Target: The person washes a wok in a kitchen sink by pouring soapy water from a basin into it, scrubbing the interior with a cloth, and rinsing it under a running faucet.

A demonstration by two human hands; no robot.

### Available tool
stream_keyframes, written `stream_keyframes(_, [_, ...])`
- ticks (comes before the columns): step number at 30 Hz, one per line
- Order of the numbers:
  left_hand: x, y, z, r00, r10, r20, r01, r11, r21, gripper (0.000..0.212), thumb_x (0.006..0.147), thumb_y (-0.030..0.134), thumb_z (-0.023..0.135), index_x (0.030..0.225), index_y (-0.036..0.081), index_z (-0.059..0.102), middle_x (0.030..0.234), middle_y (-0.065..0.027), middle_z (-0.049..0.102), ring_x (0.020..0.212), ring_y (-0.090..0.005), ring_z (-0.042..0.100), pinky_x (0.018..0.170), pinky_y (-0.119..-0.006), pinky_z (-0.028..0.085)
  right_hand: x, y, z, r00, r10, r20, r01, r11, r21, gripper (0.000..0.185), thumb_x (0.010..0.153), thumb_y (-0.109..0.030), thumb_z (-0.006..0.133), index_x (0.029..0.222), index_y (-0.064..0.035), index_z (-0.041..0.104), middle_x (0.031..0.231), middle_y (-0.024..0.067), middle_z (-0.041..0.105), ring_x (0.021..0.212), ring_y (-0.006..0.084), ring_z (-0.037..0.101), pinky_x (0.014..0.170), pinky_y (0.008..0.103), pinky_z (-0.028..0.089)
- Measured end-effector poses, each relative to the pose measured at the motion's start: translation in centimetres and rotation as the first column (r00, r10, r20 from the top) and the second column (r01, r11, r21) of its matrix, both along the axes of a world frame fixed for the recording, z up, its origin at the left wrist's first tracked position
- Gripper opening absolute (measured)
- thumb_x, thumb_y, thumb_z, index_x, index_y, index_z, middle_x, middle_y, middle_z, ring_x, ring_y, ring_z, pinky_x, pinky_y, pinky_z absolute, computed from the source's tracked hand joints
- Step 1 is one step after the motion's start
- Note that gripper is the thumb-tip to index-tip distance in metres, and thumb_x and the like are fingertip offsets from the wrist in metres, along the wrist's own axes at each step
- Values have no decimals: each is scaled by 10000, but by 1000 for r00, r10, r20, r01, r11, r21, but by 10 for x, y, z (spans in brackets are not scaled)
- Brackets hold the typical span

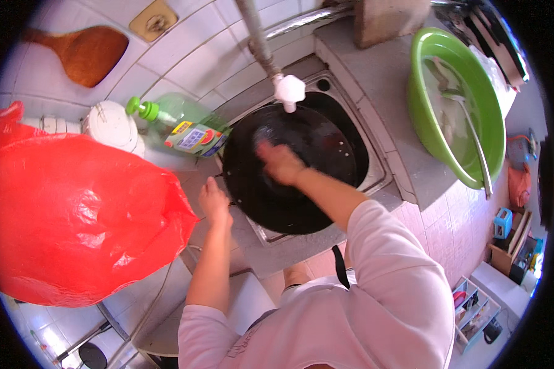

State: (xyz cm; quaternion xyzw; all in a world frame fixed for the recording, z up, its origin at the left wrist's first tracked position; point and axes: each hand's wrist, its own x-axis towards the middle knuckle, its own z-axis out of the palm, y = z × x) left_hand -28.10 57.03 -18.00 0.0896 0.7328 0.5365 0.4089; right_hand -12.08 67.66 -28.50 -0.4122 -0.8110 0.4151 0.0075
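A large black wok [300,207] lies over a steel sink [378,170], below a white plastic tap [290,92]. My right hand [281,163] is inside the wok near its inner surface, blurred; whether it holds something under the fingers cannot be made out. At the wok's left rim, my left hand [214,198] is by its handle, and the fingers' hold is partly hidden. Small white specks dot the wok's right inner side. A clear green pump bottle of dish soap [191,133] leans close to the wok's upper left.
A big red plastic bag [83,217] bulges at the left. White round containers [111,127] stand by the tiled wall, where a wooden spatula [92,55] hangs. On the right ledge is a green basin [418,110] holding cloudy liquid and a metal ladle [473,129].
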Motion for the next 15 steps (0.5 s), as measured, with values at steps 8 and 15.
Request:
stream_keyframes(8, [-45,-15,-69,994,-94,49,102,977,-187,266,895,333,438,737,120,441,602,6,395,505,-81,388,401,-216,298,86,-50,66,978,-38,207,-62,887,457,338,750,-146,556,1087,-118,564,1228,50,451,1042,285,473,837,368,436])
stream_keyframes(15, [-36,-13,-77,657,-264,-706,27,944,-328,321,865,288,496,932,-26,510,760,-133,521,699,-266,511,665,-376,424,179,-33,234,906,-323,-275,414,810,416,241,725,-292,630,651,-68,586,687,98,556,681,299,550,613,394,453])
